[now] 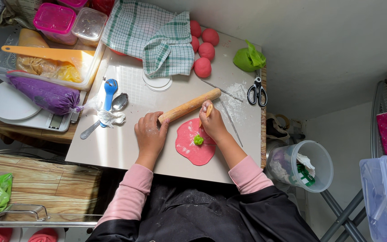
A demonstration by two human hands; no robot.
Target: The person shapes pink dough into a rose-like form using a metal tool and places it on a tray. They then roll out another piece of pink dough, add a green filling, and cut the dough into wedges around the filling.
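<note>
The left hand (150, 134) lies palm down on the tabletop (113, 143), fingers loosely together and slightly curled, its fingertips touching the near end of a wooden rolling pin (189, 105) that lies slanted across the board; it grips nothing. The right hand (212, 123) is closed around a small pale wooden tool (208, 110), pinched between thumb and fingers, with the tool's tip rising just beside the rolling pin. Under that hand lies a flattened pink dough disc (194, 145), flat on the tabletop in front of the person, and a small green dough piece (198, 140) sits on the disc, just beside the heel of the right hand. Farther back, four pink dough balls (204, 51) sit beside a checked cloth (157, 38), with a green dough lump (247, 58) and scissors (257, 92) near the right edge. A blue spoon (109, 89) and a metal spoon (113, 107) lie to the left.
</note>
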